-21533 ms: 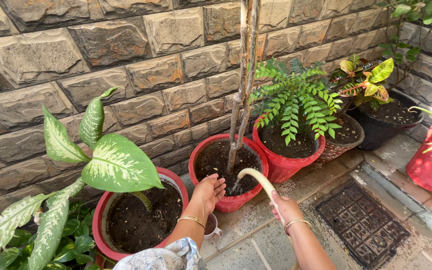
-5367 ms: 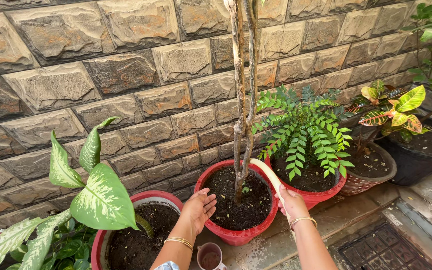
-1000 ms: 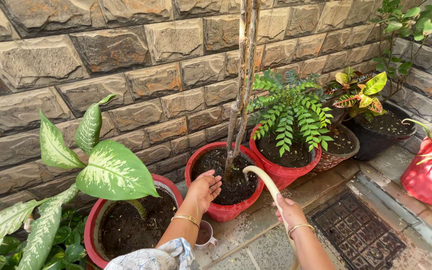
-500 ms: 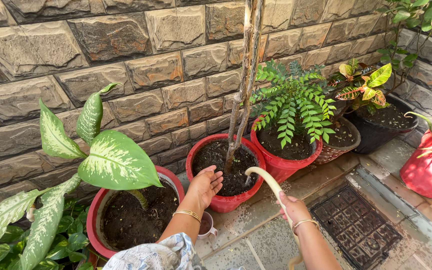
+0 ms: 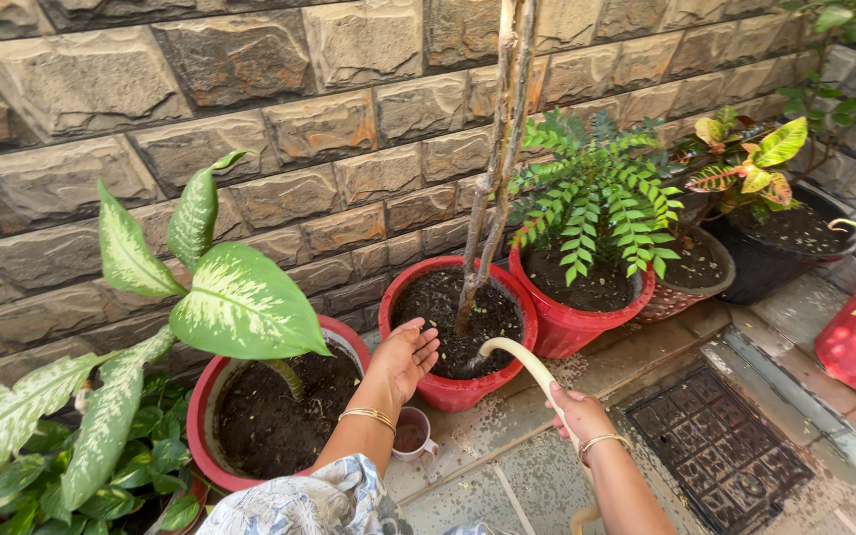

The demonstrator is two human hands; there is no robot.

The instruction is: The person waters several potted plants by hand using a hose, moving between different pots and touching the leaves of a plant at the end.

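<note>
The right hand point(image 5: 579, 413) grips a cream hose point(image 5: 522, 363) over the red pot point(image 5: 448, 392) (dark soil inside), the open left hand point(image 5: 403, 359) resting on its near rim.

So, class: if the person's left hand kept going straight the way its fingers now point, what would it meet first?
Probably the dark soil in the red pot: the left hand is at the near rim, fingers pointing up and right towards the thin trunk. Depth is unclear.
</note>
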